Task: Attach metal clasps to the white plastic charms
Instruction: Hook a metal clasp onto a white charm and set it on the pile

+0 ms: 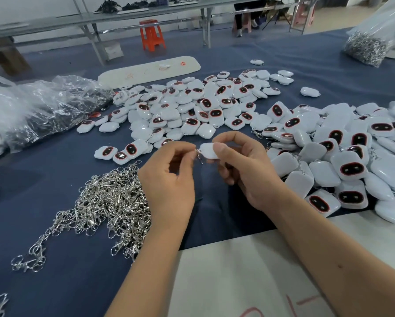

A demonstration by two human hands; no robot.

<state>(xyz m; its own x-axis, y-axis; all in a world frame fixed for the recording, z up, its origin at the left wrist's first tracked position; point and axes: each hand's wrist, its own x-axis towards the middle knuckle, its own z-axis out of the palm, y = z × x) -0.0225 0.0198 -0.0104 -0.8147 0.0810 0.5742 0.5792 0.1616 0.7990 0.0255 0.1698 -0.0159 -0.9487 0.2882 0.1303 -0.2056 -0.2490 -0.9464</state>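
My right hand point(244, 165) pinches a white plastic charm point(208, 151) between thumb and fingers, above the blue cloth. My left hand point(169, 179) pinches a small metal clasp point(199, 156) at the charm's left edge; the clasp looks blurred and I cannot tell if it is hooked on. A loose heap of silver clasps point(109, 202) lies just left of my left wrist. A big spread of white charms with dark red-rimmed faces point(203, 106) covers the table ahead, and another pile of charms point(342, 156) lies to the right.
Clear plastic bags point(39, 106) lie at the left. A bag of metal clasps point(370, 42) stands far right. A white board point(148, 69) lies beyond the charms and white paper point(237, 271) under my forearms. An orange stool point(152, 34) and benches stand behind.
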